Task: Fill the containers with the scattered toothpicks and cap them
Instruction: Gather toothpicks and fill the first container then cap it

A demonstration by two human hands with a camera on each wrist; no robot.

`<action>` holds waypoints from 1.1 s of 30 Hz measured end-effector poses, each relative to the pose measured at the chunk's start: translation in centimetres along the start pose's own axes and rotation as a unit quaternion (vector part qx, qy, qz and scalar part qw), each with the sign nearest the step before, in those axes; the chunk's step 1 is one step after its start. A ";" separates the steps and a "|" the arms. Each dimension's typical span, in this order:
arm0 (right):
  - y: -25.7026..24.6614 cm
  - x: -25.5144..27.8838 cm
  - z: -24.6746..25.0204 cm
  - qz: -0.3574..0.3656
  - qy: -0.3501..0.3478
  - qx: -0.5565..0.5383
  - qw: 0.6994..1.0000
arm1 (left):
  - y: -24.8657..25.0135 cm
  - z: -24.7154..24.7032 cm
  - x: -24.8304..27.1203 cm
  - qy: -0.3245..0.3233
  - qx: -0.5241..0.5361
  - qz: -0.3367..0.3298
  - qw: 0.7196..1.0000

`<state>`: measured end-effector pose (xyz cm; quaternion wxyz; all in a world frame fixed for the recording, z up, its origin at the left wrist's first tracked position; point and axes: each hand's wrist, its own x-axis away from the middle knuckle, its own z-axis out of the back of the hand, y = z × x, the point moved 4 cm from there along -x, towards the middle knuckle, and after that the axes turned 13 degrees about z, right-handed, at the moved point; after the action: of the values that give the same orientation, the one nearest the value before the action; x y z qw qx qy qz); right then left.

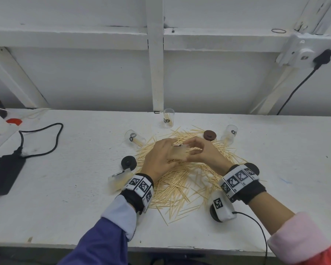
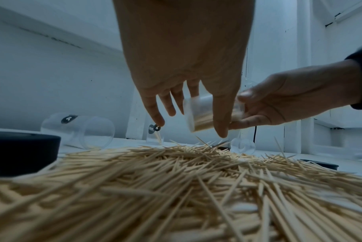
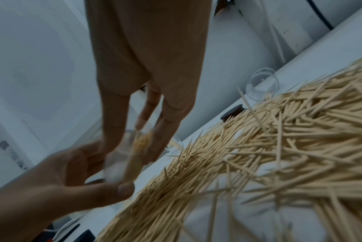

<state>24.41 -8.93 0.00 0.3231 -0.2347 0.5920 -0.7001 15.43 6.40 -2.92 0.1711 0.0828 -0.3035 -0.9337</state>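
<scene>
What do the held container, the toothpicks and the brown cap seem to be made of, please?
Held container: clear plastic, probably; sticks show through its wall.
Toothpicks: pale, matte wood or bamboo; thin and pointed.
Brown cap: opaque and dull, likely plastic; cannot tell for sure.

White table (image 1: 275,169), white braced wall panel (image 1: 84,77) behind.

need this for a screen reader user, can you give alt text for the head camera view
Two hands, left hand and right hand, together hold a clear container partly filled with toothpicks over a big toothpick pile on a white table. Three open containers and dark caps lie round the pile.
</scene>
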 end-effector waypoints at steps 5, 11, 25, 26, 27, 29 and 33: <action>-0.1 0.0 -0.3 0.008 -0.021 -0.012 1.000 | 0.4 0.0 0.0 0.022 -0.003 -0.030 0.999; 0.5 0.0 -0.2 -0.015 -0.072 -0.156 0.985 | 0.6 0.5 0.4 0.038 0.023 -0.037 0.998; 1.3 -1.5 2.1 0.026 -0.038 0.209 0.977 | -0.6 0.8 0.6 0.067 -0.010 0.028 0.997; 1.3 -1.5 1.7 0.040 -0.080 0.269 0.959 | -0.7 0.7 0.6 0.067 -0.012 0.030 0.997; 1.4 -1.4 1.2 0.052 -0.124 0.316 0.939 | -0.7 0.6 0.5 0.068 -0.014 0.032 0.997; 1.7 -1.0 -0.1 0.084 -0.198 0.387 0.897 | -0.7 0.5 0.4 0.074 -0.020 0.035 0.996; 1.8 -1.1 -1.5 0.146 -0.185 0.496 0.836 | -0.8 0.5 0.3 0.091 -0.022 0.047 0.995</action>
<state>24.40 -7.33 -1.95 0.5978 -0.0791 0.1218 -0.7884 14.78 7.13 -2.98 0.2432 0.1489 -0.2692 -0.9199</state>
